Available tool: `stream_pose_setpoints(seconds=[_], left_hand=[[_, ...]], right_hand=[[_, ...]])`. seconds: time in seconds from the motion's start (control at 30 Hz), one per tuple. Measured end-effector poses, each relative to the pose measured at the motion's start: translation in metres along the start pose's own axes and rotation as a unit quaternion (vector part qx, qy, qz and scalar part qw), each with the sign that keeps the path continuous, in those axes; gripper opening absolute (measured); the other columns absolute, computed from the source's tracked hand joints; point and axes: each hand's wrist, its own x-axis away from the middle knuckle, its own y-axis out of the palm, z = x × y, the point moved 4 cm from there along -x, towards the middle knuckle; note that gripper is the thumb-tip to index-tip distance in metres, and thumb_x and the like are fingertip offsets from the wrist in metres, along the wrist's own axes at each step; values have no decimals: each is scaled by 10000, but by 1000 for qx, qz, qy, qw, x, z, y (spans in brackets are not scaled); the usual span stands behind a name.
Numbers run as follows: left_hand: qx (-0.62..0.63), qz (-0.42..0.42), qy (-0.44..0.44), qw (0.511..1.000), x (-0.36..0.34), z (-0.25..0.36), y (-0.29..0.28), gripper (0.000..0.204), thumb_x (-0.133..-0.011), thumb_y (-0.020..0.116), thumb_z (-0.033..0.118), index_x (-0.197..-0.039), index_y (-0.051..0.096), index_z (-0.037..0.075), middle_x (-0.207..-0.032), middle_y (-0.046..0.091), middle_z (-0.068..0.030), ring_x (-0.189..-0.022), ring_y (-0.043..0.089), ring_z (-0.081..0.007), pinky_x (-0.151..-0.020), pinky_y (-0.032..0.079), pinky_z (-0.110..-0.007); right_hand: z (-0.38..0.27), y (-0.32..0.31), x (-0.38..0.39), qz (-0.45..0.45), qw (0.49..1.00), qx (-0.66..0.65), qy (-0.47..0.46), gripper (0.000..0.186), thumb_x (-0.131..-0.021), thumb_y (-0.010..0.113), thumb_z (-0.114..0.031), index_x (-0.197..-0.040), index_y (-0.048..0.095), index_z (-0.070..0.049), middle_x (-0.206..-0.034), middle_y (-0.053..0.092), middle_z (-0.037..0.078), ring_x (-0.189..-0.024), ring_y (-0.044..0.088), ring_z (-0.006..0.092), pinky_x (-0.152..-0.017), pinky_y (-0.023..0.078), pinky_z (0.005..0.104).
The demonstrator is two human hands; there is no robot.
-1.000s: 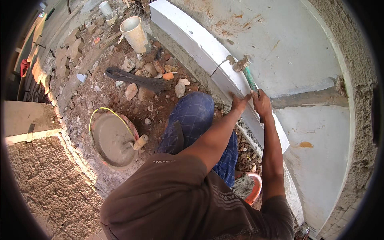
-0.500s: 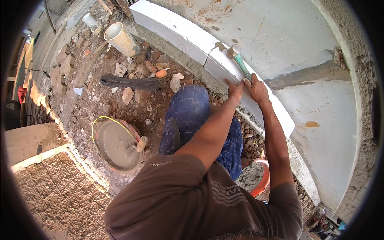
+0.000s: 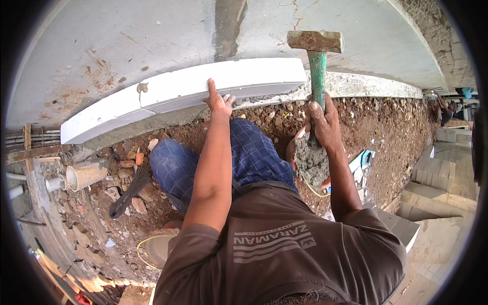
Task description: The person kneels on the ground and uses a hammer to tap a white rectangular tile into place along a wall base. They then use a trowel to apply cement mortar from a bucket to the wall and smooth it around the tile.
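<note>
Hammer [image 3: 316, 56], green-handled, stands raised upright in the right hand [image 3: 321, 119], fingers wrapped tight round its handle, above the white block [image 3: 178, 94]; the left hand [image 3: 218, 100] rests spread on that block against the grey wall [image 3: 152, 35].

A rusted, matt metal head and a green-painted handle are seen on the hammer [image 3: 316, 61]. The white block [image 3: 178, 94] appears smooth and chalky, the concrete wall [image 3: 127, 40] matt and stained, the soil [image 3: 386, 127] rough and stony.
</note>
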Motion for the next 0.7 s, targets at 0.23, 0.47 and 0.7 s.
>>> stream_pose_setpoints(seconds=[0.23, 0.47, 0.7], left_hand=[[-1, -47, 52, 997, -8, -4, 0, 1072, -871, 734, 504, -1576, -7, 185, -1615, 150, -168, -1466, 187, -485, -1160, 339, -598], [5, -84, 74, 994, -11, 1, 2, 798, -943, 636, 525, -1576, 233, 256, -1636, 118, -110, -1507, 49, -449, -1165, 305, -617], [-10, -67, 69, 995, -13, 1, 1, 809, -937, 643, 527, -1580, 215, 287, -1643, 89, -95, -1513, 28, -440, -1162, 296, -625]], right_hand=[[107, 58, 69, 113, 673, -637, 359, 105, -990, 561, -156, -1034, 508, -77, -679, 472, -28, -504, 461, 56, -409, 441, 215], [193, 141, -47, 148, 606, -691, 366, 66, -1005, 512, -141, -964, 504, -89, -670, 489, 7, -541, 489, 115, -476, 490, 248], [222, 128, 0, 223, 608, -654, 391, 24, -985, 497, -107, -990, 475, -100, -707, 474, 11, -555, 479, 117, -482, 485, 246]])
